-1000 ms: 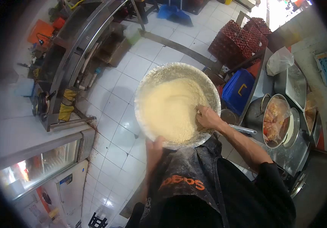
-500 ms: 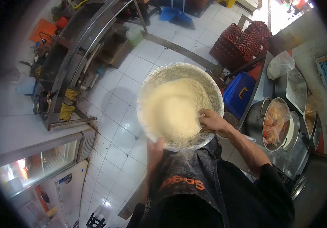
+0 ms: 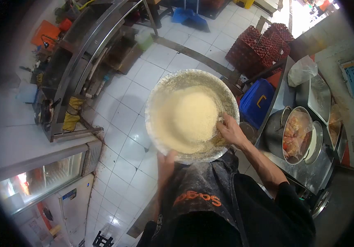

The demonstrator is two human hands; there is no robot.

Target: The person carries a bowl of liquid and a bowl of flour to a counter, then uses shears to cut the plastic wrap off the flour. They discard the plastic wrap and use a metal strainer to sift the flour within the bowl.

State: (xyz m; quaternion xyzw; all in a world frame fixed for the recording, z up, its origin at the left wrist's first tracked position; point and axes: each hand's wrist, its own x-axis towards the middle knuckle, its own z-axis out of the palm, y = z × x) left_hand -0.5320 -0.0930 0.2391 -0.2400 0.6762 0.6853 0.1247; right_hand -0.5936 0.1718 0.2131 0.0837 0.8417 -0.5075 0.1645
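A large round metal bowl (image 3: 226, 84) sits in front of my apron, dusted inside with pale yellow flour (image 3: 164, 131). Inside it, a round sieve (image 3: 219, 110) carries a mound of the same flour, blurred at its left side. My right hand (image 3: 230, 129) is closed on the sieve's edge at the bowl's right side. At the near left rim, my left hand (image 3: 167, 162) grips the bowl, thumb over the rim and fingers mostly hidden beneath. Flour covers much of the sieve, so its mesh cannot be made out.
To the right, a metal counter (image 3: 308, 175) bears a pot (image 3: 277, 127) of bagged food and a steel tray (image 3: 320, 96). A blue lid or crate (image 3: 257, 101) stands beside the bowl. Red egg trays (image 3: 253, 51) are stacked beyond. A glass-front fridge (image 3: 41, 177) is at left.
The sieve and my right hand have shifted up and right within the bowl. The flour mound looks rounder and sits nearer the right wall. My left hand stays on the rim.
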